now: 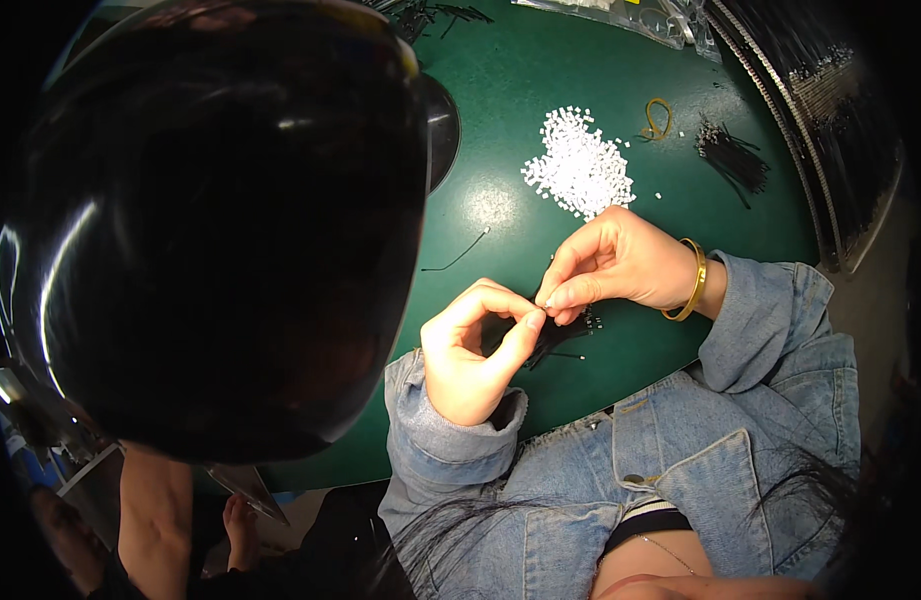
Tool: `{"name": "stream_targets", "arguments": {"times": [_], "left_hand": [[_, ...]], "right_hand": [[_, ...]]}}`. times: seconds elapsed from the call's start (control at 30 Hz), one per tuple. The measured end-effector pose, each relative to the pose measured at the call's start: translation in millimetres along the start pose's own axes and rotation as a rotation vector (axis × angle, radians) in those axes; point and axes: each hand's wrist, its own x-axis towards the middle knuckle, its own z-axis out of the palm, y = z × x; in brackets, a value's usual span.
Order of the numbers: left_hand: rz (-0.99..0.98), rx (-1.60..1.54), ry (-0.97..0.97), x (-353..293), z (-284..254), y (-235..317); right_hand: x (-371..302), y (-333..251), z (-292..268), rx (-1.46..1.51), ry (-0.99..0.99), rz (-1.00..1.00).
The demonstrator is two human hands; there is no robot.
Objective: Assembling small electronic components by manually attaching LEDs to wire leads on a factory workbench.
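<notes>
Over the green table my left hand [472,350] and my right hand [620,265] meet fingertip to fingertip, each closed in a pinch. A tiny white connector piece [549,302] shows at the right fingertips. What the left thumb and forefinger pinch is too small and covered to make out. Beneath the hands lie thin black wires [553,348] with small pale ends, partly hidden. Just beyond the right hand spreads a heap of small white connector pieces [580,165]. One thin black wire with a white end [462,253] lies alone, up and left of the hands.
A large glossy black rounded object [220,230] covers the left side. At the right are a yellow rubber band [659,118], a black wire bundle [732,160] and a rack hung with black wires [830,110]. Clear plastic bags [640,18] lie far off. Another person's arm [155,510] shows lower left.
</notes>
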Motion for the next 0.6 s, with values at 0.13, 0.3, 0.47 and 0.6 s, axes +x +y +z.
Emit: {"name": "stream_targets", "arguments": {"times": [0.13, 0.3, 0.47, 0.6], "left_hand": [[0.01, 0.0, -0.005, 0.9, 0.7, -0.7], [0.026, 0.028, 0.007, 1.8, 0.8, -0.7], [0.01, -0.004, 0.036, 0.2, 2.8, 1.6], [0.022, 0.053, 0.014, 0.7, 1.6, 1.4]], "right_hand": [[0.1, 3.8, -0.8, -0.037, 0.005, -0.064], [-1.2, 4.8, 0.1, -0.336, 0.066, -0.261], [-1.7, 1.9, 1.6, -0.693, 0.1, -0.477], [-2.0, 2.8, 1.6, -0.733, 0.108, -0.582]]}}
